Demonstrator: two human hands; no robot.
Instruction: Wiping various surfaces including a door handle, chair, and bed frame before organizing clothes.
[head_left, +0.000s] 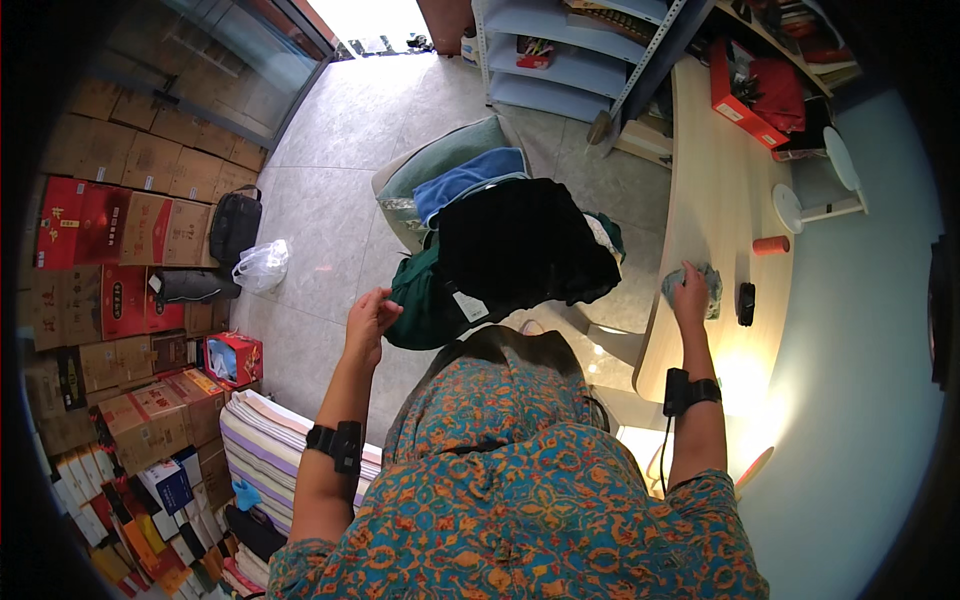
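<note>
My left hand (373, 319) is raised beside a dark green cloth (424, 300), its fingers loosely curled; whether it touches the cloth I cannot tell. A large black garment (517, 240) with a white tag (470, 306) lies over the green one, before my lap. Beneath and behind it are a blue cloth (469, 180) and a grey-green cushioned seat (450, 150). Over on the wooden desk, my right hand (691, 294) rests on a small crumpled grey-green cloth (707, 289); its grip is unclear. A black object (745, 304) lies just right of that cloth.
The desk (690, 180) curves along the right, bearing a reddish cylinder (771, 245), a white stand (817, 210) and a red box (739, 112). Metal shelving (555, 67) stands ahead. Stacked cartons (150, 165), a black bag (235, 225) and a plastic bag (261, 265) are at left.
</note>
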